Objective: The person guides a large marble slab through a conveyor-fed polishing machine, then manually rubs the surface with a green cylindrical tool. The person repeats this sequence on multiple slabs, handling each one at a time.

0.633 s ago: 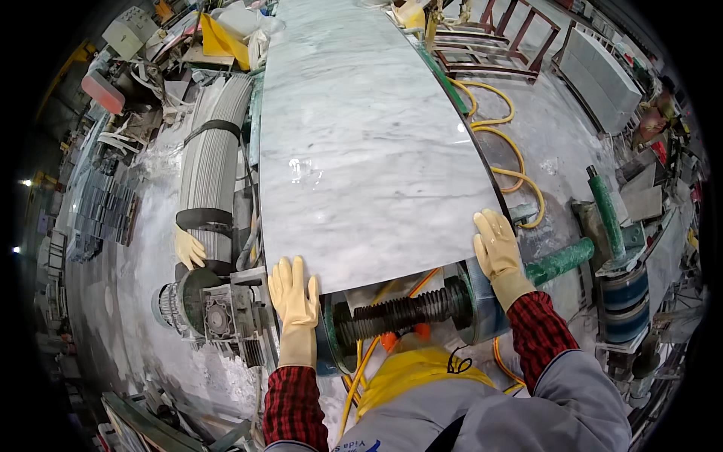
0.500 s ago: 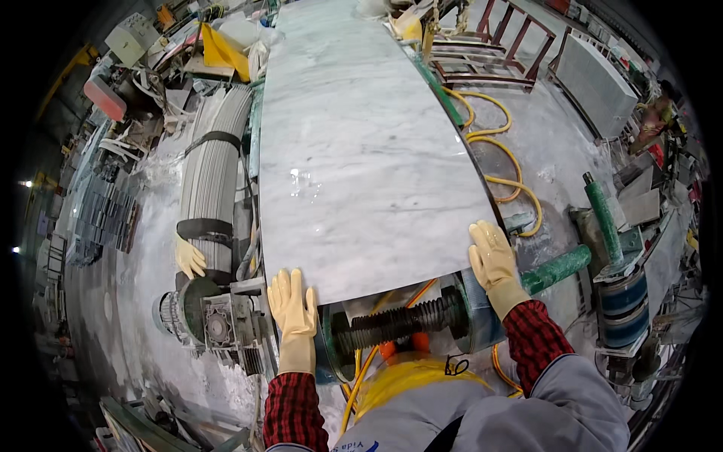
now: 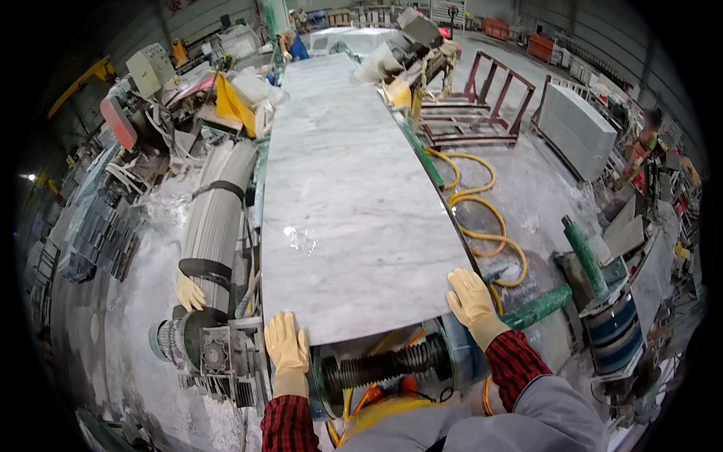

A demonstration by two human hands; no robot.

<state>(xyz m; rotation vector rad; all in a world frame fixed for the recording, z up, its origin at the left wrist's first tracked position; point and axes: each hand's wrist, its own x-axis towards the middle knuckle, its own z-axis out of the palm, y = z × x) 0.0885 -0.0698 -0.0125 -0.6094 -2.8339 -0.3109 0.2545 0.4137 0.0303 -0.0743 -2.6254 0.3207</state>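
A long white marble slab (image 3: 354, 218) with grey veins stretches away from me, its surface wet and shiny. My left hand (image 3: 287, 348), in a cream rubber glove, lies flat with fingers stretched on the slab's near left corner. At the near right corner, my right hand (image 3: 474, 305), gloved alike, rests with its fingers extended over the edge. Neither hand is closed round anything. Below the slab's near edge, between my hands, shows a dark ribbed roller (image 3: 384, 367) with blue end parts.
To the left are a strapped grey roll (image 3: 218, 218), a loose cream glove (image 3: 189, 291) and a motor (image 3: 177, 343). Right of the slab lie a yellow hose (image 3: 489, 203), green bars (image 3: 538, 305) and a dark red rack (image 3: 474, 113). A person (image 3: 640, 151) is at far right.
The view has tilted upward, showing more of the far hall, so my hands and the slab's near edge sit lower in the picture. Both hands remain at the slab's near corners.
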